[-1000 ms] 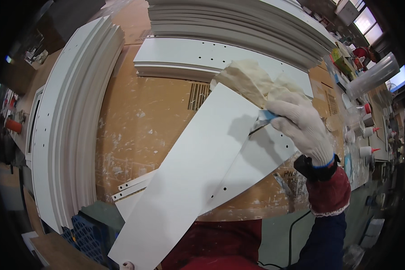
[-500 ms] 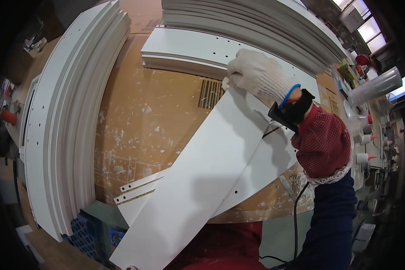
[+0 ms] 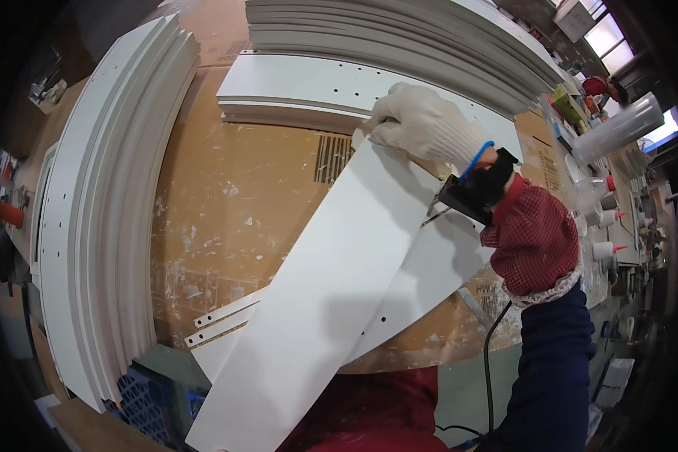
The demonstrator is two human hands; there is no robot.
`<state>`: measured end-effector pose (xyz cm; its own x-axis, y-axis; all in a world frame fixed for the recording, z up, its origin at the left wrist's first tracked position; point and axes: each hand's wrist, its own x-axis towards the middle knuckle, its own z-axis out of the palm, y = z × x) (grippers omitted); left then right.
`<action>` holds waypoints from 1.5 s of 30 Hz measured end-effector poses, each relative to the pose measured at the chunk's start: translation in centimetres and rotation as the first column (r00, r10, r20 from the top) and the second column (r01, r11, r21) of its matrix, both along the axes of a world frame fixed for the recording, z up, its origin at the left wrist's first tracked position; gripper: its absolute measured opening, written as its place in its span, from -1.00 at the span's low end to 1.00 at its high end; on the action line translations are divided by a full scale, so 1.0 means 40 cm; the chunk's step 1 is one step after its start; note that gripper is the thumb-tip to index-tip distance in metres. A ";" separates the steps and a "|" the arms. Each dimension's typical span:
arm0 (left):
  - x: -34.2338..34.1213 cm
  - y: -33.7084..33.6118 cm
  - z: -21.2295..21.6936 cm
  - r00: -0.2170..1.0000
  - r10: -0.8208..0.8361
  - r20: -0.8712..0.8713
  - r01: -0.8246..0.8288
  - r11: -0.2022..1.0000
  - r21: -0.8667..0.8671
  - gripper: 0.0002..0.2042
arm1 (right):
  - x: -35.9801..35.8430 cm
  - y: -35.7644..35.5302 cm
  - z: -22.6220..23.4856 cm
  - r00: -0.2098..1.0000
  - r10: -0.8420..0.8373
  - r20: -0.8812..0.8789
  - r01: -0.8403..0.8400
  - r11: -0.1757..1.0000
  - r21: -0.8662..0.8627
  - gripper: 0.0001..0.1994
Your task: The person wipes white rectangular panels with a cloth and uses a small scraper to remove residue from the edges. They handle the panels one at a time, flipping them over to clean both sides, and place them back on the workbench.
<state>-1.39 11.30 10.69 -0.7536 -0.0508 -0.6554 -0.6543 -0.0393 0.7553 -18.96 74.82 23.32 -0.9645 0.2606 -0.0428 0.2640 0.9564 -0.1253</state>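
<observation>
My right hand (image 3: 422, 124), in a white knit glove, is closed at the far end of a long, smooth white board (image 3: 309, 279). Its fingers curl over the board's end edge; the grip's underside is hidden. The board slants from the near left up toward the middle, its near end at the picture's lower edge. Beneath it, crossing at an angle, lies another white board (image 3: 437, 264) with small dark holes; its slotted end (image 3: 226, 320) sticks out at the left. My left hand does not show clearly in the picture.
Cardboard (image 3: 226, 188) marked with white flecks covers the table. White boards are stacked at the left (image 3: 90, 218), at the back (image 3: 399, 45), and in a lower pile (image 3: 279, 79). Bottles with red tips (image 3: 606, 248) and a clear cylinder (image 3: 618, 129) stand at the right. A black cord (image 3: 490, 361) hangs nearby.
The view has shifted slightly, so the stacks sit a little further left. My right hand keeps to the board's far end, its wrist slightly turned.
</observation>
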 end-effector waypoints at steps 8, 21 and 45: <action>-0.020 0.048 0.002 1.000 0.016 -0.027 -0.016 1.000 -0.007 -0.51 | 0.118 0.046 0.012 0.965 -0.127 -0.228 0.101 0.987 -0.123 -0.63; -0.049 0.089 -0.026 0.999 -0.041 -0.036 0.042 0.999 0.034 -0.52 | 0.739 -0.037 -0.116 0.582 -0.782 -0.224 0.522 0.570 -0.635 -0.58; -0.023 0.102 -0.015 0.997 -0.013 -0.082 0.019 0.997 0.069 -0.53 | 0.281 0.144 0.045 0.698 -0.592 -0.402 0.511 0.806 -0.300 -0.77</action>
<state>-2.30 15.36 10.08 -0.8051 0.0051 -0.5931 -0.5914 -0.0834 0.8020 -7.70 80.59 25.11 -0.5619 0.7811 0.2723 0.6101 0.6136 -0.5012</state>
